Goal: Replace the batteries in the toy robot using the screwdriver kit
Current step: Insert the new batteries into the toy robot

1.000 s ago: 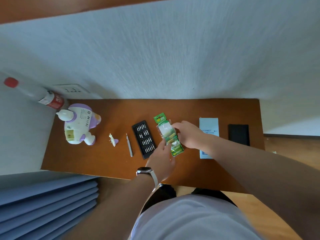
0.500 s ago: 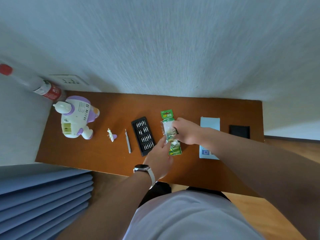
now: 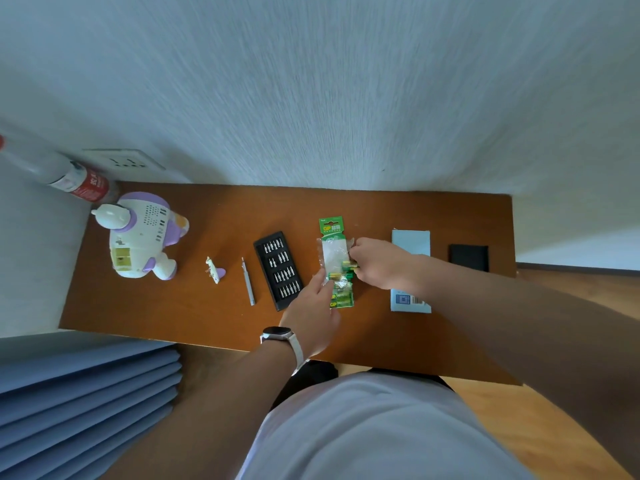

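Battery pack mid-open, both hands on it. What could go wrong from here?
1. The right hand pinches a battery out of the torn battery pack while the left hand holds its lower edge; others may spill and roll off the table.
2. The open bit case lies right beside the left hand; a jerk could knock it.
3. The small white and purple part lies loose between toy robot and screwdriver; easily swept away.
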`<state>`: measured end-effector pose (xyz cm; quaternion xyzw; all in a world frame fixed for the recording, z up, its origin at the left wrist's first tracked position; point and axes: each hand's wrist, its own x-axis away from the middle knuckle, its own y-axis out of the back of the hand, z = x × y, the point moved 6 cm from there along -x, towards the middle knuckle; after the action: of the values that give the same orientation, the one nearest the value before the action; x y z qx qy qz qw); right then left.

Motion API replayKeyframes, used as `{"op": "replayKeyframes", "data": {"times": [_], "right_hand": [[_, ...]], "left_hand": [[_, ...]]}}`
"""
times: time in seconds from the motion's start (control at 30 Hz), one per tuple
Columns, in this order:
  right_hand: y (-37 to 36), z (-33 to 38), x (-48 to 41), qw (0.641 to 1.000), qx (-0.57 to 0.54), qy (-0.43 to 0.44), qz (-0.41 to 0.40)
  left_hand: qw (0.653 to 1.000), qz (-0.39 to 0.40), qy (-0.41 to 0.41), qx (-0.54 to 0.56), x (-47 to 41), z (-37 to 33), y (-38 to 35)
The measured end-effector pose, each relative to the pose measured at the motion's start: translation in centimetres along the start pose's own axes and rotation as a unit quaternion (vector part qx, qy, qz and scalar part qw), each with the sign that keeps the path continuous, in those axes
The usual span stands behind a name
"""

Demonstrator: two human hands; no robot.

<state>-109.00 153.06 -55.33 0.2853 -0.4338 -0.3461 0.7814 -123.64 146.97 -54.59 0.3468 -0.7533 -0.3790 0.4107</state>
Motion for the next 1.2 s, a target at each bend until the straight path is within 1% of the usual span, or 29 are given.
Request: {"op": "replayKeyframes", "data": {"times": [0.17, 0.33, 0.43, 0.5, 0.6, 0.67, 0.73, 0.83, 0.93, 1.03, 1.1, 1.2], "right_hand": [[-0.1, -1.1, 1.6, 0.999, -0.013, -0.032, -0.003], [1.5, -1.7, 4.5, 0.989, -0.139, -0.045, -0.036], [2.5, -1.6, 6.2, 0.982, -0.172, -0.051, -0.066], [3.2, -1.4, 7.2, 0.977, -0.187, -0.053, -0.085], [4.2, -1.0, 8.6, 0.966, -0.232, -0.052, -0.106], [5.0, -0.6, 9.4, 0.955, -0.269, -0.04, -0.115], [5.5, -0.2, 10.1, 0.945, -0.304, -0.029, -0.118], [6.4, 0.4, 10.9, 0.936, -0.326, -0.012, -0.129], [7.2, 1.4, 11.2, 0.932, -0.339, 0.01, -0.126], [7.6, 3.0, 11.0, 0.93, -0.349, 0.043, -0.107], [7.9, 3.9, 10.6, 0.931, -0.344, 0.055, -0.107], [8.3, 5.3, 10.2, 0.943, -0.302, 0.061, -0.126]], "left_hand": [[1.0, -0.007, 0.008, 0.025, -0.3, 0.1, 0.2], [0.994, -0.056, 0.013, 0.088, 0.0, -0.5, 2.1], [0.986, -0.073, 0.028, 0.15, -0.1, -1.6, 3.9], [0.971, -0.075, 0.042, 0.224, -0.2, -2.6, 5.2], [0.93, -0.068, 0.058, 0.358, -0.1, -4.6, 6.7], [0.909, -0.057, 0.066, 0.408, -0.2, -5.8, 7.5], [0.904, -0.043, 0.063, 0.421, -0.1, -6.7, 7.9], [0.892, -0.051, 0.055, 0.445, 0.4, -7.5, 8.5], [0.88, -0.073, 0.077, 0.463, 1.1, -7.5, 8.9], [0.866, -0.118, 0.098, 0.475, 2.1, -7.0, 9.6], [0.853, -0.143, 0.102, 0.492, 2.6, -6.5, 10.1], [0.841, -0.144, 0.109, 0.51, 3.1, -5.7, 10.4]]}}
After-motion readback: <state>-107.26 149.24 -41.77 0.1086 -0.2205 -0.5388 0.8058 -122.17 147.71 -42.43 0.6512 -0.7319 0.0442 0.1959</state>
